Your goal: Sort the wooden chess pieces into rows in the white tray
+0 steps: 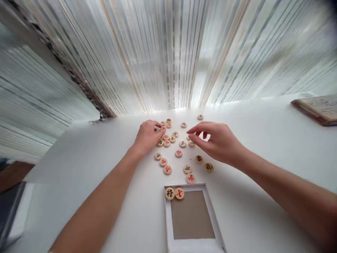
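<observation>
Round wooden Chinese chess pieces with red or black characters lie scattered on the white table, among them a red one between my hands. At the left of the cluster, my left hand has its thumb and index finger closed on a Chinese chess piece, partly hidden by the fingers. Over the right side of the cluster is my right hand, thumb and index tips slightly apart beside a partly covered piece. Nearer me, a shallow white box holds a black-marked piece and a red-marked piece side by side in its far left corner.
A string curtain hangs behind the table's far edge. At the far right lies a flat brown-edged object. A dark object stands at the lower left, beyond the table's side.
</observation>
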`<act>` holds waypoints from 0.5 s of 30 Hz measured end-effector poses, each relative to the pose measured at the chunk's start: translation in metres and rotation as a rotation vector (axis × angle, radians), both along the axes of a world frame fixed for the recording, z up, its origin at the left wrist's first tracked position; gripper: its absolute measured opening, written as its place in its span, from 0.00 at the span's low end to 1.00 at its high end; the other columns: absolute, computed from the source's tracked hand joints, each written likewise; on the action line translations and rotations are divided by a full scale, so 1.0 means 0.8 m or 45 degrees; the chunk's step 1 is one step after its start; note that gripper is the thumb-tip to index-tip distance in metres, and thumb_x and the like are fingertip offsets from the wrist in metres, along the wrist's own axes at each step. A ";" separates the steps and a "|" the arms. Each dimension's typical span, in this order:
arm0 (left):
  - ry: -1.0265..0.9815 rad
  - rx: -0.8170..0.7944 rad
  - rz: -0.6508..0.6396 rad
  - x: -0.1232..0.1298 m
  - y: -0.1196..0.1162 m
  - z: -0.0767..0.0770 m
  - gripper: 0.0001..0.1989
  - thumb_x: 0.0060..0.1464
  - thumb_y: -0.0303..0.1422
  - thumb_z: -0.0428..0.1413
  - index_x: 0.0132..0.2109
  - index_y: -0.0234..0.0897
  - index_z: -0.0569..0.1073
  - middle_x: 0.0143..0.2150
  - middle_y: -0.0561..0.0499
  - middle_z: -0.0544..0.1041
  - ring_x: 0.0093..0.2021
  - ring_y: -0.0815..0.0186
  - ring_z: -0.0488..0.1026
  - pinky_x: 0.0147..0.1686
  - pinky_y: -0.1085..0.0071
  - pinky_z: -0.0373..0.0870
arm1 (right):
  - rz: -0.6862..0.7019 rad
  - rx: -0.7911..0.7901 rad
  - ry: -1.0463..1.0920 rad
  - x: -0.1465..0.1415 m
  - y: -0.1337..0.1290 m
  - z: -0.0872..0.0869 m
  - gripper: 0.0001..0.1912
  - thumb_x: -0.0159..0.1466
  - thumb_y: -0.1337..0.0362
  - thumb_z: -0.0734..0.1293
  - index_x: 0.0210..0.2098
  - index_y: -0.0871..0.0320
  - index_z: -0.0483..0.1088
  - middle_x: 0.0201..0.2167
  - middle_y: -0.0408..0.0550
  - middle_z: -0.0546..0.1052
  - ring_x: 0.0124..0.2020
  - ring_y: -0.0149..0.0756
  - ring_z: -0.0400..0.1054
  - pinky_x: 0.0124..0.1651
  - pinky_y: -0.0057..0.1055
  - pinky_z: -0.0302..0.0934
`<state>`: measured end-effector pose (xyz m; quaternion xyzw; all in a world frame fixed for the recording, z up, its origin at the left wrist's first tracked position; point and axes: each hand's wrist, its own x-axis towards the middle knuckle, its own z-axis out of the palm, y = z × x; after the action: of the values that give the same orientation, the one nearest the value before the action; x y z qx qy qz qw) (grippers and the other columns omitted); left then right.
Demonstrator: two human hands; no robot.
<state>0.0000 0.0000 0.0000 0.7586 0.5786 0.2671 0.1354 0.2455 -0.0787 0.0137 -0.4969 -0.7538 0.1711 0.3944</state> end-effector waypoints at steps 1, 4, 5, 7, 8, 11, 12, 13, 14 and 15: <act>-0.003 0.003 -0.006 0.001 -0.002 -0.004 0.07 0.57 0.31 0.64 0.42 0.34 0.82 0.45 0.41 0.85 0.39 0.56 0.81 0.48 0.59 0.77 | 0.013 -0.011 0.003 -0.001 -0.001 0.000 0.08 0.66 0.66 0.70 0.39 0.59 0.84 0.32 0.47 0.84 0.30 0.35 0.74 0.34 0.32 0.67; -0.033 0.033 -0.053 0.006 -0.009 -0.008 0.06 0.59 0.29 0.62 0.43 0.34 0.81 0.42 0.44 0.85 0.41 0.56 0.81 0.49 0.58 0.77 | 0.057 -0.043 0.016 -0.003 -0.005 0.000 0.07 0.67 0.66 0.70 0.39 0.58 0.83 0.32 0.47 0.84 0.30 0.35 0.74 0.35 0.33 0.67; -0.047 0.053 -0.080 0.008 -0.012 -0.006 0.05 0.60 0.28 0.62 0.44 0.35 0.81 0.42 0.44 0.85 0.43 0.55 0.81 0.51 0.57 0.76 | 0.076 -0.056 0.023 -0.004 -0.005 0.000 0.07 0.67 0.66 0.70 0.39 0.58 0.83 0.32 0.47 0.84 0.31 0.35 0.75 0.35 0.33 0.68; -0.089 0.099 -0.145 0.016 -0.021 0.003 0.06 0.62 0.27 0.60 0.45 0.36 0.82 0.44 0.45 0.85 0.47 0.55 0.80 0.55 0.56 0.75 | 0.103 -0.070 0.034 -0.006 -0.006 0.000 0.07 0.67 0.66 0.70 0.40 0.59 0.82 0.33 0.48 0.85 0.32 0.36 0.76 0.36 0.33 0.68; -0.115 0.121 -0.181 0.021 -0.026 0.010 0.07 0.64 0.28 0.60 0.46 0.37 0.83 0.45 0.45 0.85 0.48 0.57 0.80 0.55 0.57 0.75 | 0.105 -0.074 0.043 -0.007 -0.006 0.001 0.08 0.68 0.66 0.69 0.41 0.59 0.82 0.33 0.48 0.85 0.32 0.37 0.76 0.36 0.33 0.68; -0.258 0.100 -0.318 0.035 -0.049 0.029 0.10 0.66 0.31 0.59 0.50 0.39 0.84 0.46 0.46 0.84 0.44 0.61 0.82 0.48 0.64 0.79 | 0.098 -0.119 0.151 -0.009 -0.010 0.002 0.11 0.69 0.62 0.69 0.46 0.60 0.80 0.33 0.50 0.85 0.33 0.39 0.78 0.37 0.35 0.69; -0.371 0.020 -0.391 0.040 -0.059 0.034 0.11 0.66 0.31 0.59 0.51 0.38 0.84 0.45 0.45 0.84 0.43 0.61 0.82 0.46 0.64 0.79 | 0.111 -0.154 0.226 -0.011 -0.012 0.001 0.12 0.70 0.60 0.70 0.48 0.61 0.79 0.34 0.50 0.85 0.34 0.40 0.79 0.38 0.35 0.69; -0.478 -0.068 -0.453 0.043 -0.068 0.038 0.12 0.66 0.31 0.59 0.53 0.37 0.84 0.45 0.44 0.84 0.42 0.61 0.82 0.45 0.64 0.80 | 0.133 -0.193 0.308 -0.012 -0.015 0.001 0.13 0.69 0.59 0.71 0.49 0.60 0.79 0.34 0.50 0.85 0.34 0.40 0.79 0.38 0.35 0.69; -0.564 -0.149 -0.490 0.044 -0.077 0.041 0.13 0.65 0.31 0.60 0.55 0.36 0.83 0.45 0.43 0.84 0.43 0.60 0.83 0.46 0.63 0.81 | 0.162 -0.230 0.390 -0.014 -0.018 0.000 0.14 0.69 0.57 0.72 0.49 0.60 0.79 0.35 0.51 0.85 0.35 0.40 0.79 0.38 0.35 0.69; -0.624 -0.217 -0.492 0.045 -0.086 0.044 0.17 0.64 0.31 0.63 0.58 0.35 0.81 0.45 0.43 0.85 0.45 0.59 0.83 0.48 0.61 0.81 | 0.198 -0.266 0.470 -0.016 -0.021 -0.001 0.14 0.68 0.56 0.73 0.48 0.59 0.79 0.35 0.51 0.85 0.35 0.40 0.79 0.38 0.35 0.69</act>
<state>0.0359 -0.0690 0.0348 0.7536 0.3943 0.3617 0.3820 0.2329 -0.0956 0.0132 -0.4358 -0.6831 0.3660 0.4577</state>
